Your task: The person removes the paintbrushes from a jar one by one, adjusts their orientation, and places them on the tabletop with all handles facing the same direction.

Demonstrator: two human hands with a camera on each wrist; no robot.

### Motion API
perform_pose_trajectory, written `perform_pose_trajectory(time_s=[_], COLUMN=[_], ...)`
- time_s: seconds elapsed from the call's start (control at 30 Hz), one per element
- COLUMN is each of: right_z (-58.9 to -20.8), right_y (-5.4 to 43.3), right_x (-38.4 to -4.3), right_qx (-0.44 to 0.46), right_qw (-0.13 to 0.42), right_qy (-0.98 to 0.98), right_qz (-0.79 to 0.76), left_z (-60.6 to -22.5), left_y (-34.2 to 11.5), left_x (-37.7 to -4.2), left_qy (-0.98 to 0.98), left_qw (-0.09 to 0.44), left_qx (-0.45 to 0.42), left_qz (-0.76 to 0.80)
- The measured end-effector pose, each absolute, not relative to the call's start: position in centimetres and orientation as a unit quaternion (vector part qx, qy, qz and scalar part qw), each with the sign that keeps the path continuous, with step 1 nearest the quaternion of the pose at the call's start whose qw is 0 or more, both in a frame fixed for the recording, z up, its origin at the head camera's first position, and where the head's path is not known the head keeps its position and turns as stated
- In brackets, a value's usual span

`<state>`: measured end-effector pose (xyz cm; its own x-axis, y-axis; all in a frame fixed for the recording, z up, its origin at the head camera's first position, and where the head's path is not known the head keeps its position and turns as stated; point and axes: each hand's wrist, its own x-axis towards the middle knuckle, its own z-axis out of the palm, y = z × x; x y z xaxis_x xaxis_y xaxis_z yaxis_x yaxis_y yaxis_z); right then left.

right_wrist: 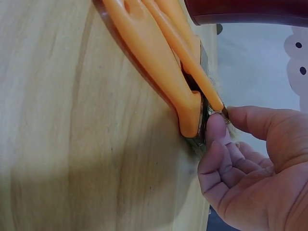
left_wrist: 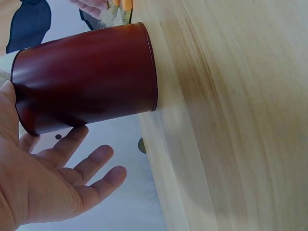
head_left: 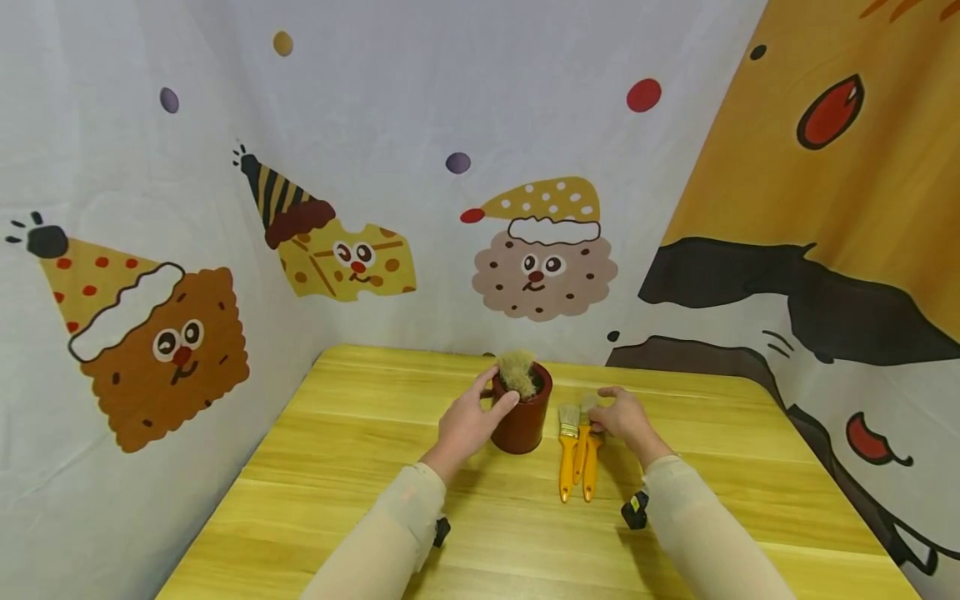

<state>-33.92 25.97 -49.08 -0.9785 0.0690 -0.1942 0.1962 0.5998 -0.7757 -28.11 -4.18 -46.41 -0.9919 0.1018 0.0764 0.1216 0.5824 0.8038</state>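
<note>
A dark red-brown cylindrical cup (head_left: 519,427) stands upright on the wooden table, with a tan bristly tuft (head_left: 516,373) showing at its mouth. My left hand (head_left: 468,421) holds the cup by its rim; the thumb lies over the rim, and the ring and little fingers stretch away from the wall in the left wrist view. Just right of the cup, several orange-handled paintbrushes (head_left: 566,467) lie close together, bristles pointing away from me. With thumb and index finger, my right hand (head_left: 624,418) pinches one paintbrush (right_wrist: 190,62) near its bristle end. Its other fingers are curled in.
The yellow wood-grain table (head_left: 360,450) runs up to a white cloth backdrop (head_left: 420,100) printed with cartoon biscuits and cheese. Both forearms wear cream sleeves (head_left: 393,525), with small black devices (head_left: 634,510) at the wrists.
</note>
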Motion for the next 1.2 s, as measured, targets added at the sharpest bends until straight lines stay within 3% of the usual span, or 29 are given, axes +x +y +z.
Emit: perform_pose_trajectory(time_s=[0.2,0.53,0.83,1.2], right_z=[-49.1,-47.3,-48.2,-49.3], right_y=[26.2,29.5,30.3,30.8], right_x=[-34.0,-33.9,-33.8,-33.5], right_qx=[0.07,0.053,0.076,0.058], right_qw=[0.08,0.145,0.168,0.156], right_qy=[0.887,0.868,0.863,0.868], right_qz=[-0.45,-0.473,-0.47,-0.468], left_z=[-46.5,-46.8,-46.7,-46.6], left_y=[-4.2,-4.2,-4.0,-4.2], left_x=[-28.0,-28.3,-28.2,-28.4], left_qy=[-0.886,-0.89,-0.888,-0.892], left_qw=[0.01,0.015,0.01,0.012], left_qx=[-0.063,-0.063,-0.059,-0.06], left_qz=[-0.459,-0.452,-0.455,-0.447])
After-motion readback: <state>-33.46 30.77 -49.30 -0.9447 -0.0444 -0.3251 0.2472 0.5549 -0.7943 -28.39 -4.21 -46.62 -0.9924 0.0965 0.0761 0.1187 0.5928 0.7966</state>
